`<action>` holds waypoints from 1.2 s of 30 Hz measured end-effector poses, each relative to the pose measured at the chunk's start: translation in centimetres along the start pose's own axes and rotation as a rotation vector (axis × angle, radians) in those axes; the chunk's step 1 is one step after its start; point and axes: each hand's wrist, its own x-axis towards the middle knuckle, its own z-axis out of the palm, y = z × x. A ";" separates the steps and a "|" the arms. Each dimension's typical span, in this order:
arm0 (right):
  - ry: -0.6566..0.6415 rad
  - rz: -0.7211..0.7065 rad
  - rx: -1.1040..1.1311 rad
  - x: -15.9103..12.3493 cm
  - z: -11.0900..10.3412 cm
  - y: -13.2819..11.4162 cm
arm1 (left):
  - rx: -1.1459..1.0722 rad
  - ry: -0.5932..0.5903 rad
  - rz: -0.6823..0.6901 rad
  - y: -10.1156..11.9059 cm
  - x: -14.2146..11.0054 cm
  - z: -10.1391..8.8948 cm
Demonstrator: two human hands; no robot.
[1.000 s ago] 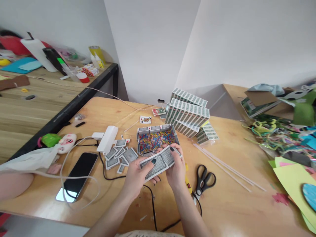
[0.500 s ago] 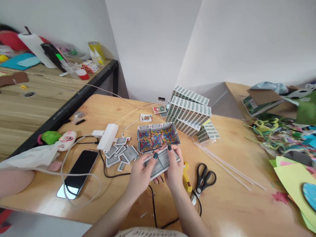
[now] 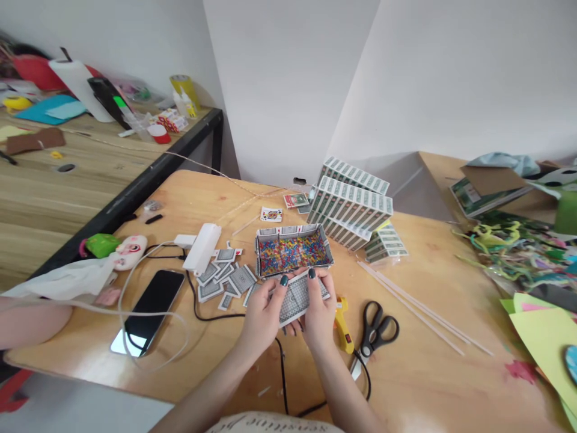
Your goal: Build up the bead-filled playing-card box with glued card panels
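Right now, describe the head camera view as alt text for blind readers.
A left hand and right hand hold gray-backed playing cards above a wooden table, near an open box with a multicolored interior. Loose cards lie to the left, a yellow glue gun and black-handled scissors to the right.

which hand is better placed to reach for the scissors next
Likely the right hand: the scissors lie on its side, nearer than to the left hand. Both hands hold the patterned cards.
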 end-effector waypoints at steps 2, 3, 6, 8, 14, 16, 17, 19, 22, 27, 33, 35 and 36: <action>-0.015 -0.026 -0.036 0.1 -0.5 0.1 | -0.021 -0.034 -0.028 0.4 -0.2 -0.1; -0.028 -0.044 -0.068 0.1 -0.8 0.0 | -0.025 -0.057 -0.040 0.7 -0.3 -0.2; -0.100 -0.052 -0.197 0.2 -2.0 -0.5 | 0.026 -0.105 -0.051 1.2 -0.5 -1.1; -0.200 0.042 -0.213 0.3 -2.7 -1.0 | 0.119 -0.106 -0.026 1.3 -0.4 -2.0; -0.248 0.196 -0.288 0.3 -4.8 -1.2 | 0.376 0.131 0.172 1.0 2.0 -6.9; -0.199 0.187 -0.263 0.2 -5.6 -1.0 | 0.512 0.265 0.197 0.8 3.2 -9.1; -0.179 0.197 -0.216 0.1 -6.0 -0.9 | 0.660 0.316 0.218 0.6 3.8 -10.1; -0.142 0.236 -0.082 0.1 -6.6 -0.9 | 0.971 0.308 0.204 0.0 4.7 -11.7; -0.088 0.265 0.041 -0.1 -7.0 -1.2 | 1.208 0.194 0.215 -1.3 5.4 -12.3; -0.107 0.284 0.011 -0.3 -6.7 -1.5 | 1.368 0.255 0.238 -2.4 5.9 -10.9; -0.077 0.225 -0.134 -0.7 -5.3 -0.8 | 1.091 0.365 0.257 -1.0 5.2 -10.6; -0.058 0.204 -0.163 -0.9 -4.6 -0.4 | 0.901 0.406 0.205 -0.5 4.5 -10.4; -0.054 0.200 -0.165 -1.0 -4.3 -0.2 | 0.786 0.409 0.186 -0.3 4.1 -10.2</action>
